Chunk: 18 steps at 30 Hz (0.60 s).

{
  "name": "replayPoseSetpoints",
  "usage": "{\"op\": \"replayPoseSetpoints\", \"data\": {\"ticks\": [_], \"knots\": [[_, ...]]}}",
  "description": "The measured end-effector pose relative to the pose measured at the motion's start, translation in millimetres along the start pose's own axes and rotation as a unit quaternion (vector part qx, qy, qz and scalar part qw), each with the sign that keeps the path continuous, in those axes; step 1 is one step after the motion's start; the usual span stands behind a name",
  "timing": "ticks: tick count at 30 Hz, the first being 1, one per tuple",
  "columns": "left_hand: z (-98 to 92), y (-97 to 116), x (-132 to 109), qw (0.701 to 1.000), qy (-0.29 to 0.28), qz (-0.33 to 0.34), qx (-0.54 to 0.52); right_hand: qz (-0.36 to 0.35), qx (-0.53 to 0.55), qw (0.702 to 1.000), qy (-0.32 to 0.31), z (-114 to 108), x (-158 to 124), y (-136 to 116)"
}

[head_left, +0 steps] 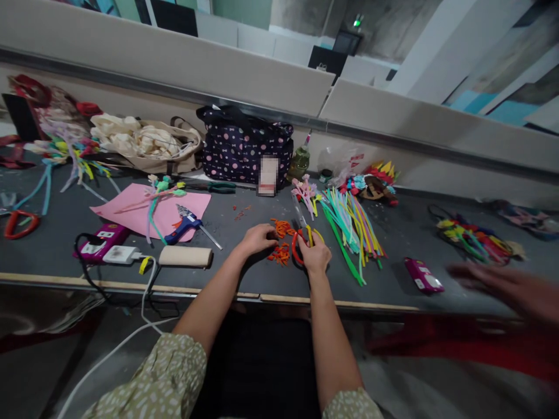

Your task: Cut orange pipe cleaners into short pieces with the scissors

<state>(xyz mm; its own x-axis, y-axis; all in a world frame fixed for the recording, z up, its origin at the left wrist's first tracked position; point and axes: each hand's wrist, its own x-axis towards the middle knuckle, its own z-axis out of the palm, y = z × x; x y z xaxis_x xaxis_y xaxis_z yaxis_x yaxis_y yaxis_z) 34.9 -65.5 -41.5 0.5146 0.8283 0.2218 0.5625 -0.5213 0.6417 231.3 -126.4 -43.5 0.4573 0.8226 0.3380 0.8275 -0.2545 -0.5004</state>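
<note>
My right hand point(317, 256) is closed around the handles of a pair of scissors point(299, 212) with orange and yellow grips. The blades point away from me, toward the back of the table. My left hand point(260, 238) rests beside a small heap of cut orange pieces point(279, 254), its fingers curled in at the heap's left edge. What those fingers pinch, if anything, is too small to make out. More orange pieces point(283, 227) lie just behind, between the two hands. Pastel fuzzy stems point(351, 224) are bundled right of the scissors.
A glue gun point(186, 226) lies on pink paper point(131, 203) at left, near a beige roll point(186, 256) and a purple power strip point(102, 241). A dark patterned bag point(244, 145) stands behind. At right, another person's blurred hand point(493, 282) reaches in beside a purple box point(423, 275).
</note>
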Motion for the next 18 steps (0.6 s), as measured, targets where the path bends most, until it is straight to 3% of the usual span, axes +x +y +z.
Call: {"op": "replayPoseSetpoints", "data": {"ticks": [6, 11, 18], "knots": [[12.6, 3.1, 3.4, 0.999, 0.042, 0.025, 0.014, -0.001, -0.014, 1.000, -0.013, -0.5, -0.8, -1.0], [22.5, 1.8, 6.0, 0.999, 0.041, 0.006, 0.022, -0.023, -0.020, 0.999, -0.032, 0.8, -1.5, -2.8], [20.5, 3.4, 6.6, 0.998, 0.041, 0.014, 0.051, -0.052, -0.036, 0.997, -0.036, 1.8, -2.7, -4.5]]}}
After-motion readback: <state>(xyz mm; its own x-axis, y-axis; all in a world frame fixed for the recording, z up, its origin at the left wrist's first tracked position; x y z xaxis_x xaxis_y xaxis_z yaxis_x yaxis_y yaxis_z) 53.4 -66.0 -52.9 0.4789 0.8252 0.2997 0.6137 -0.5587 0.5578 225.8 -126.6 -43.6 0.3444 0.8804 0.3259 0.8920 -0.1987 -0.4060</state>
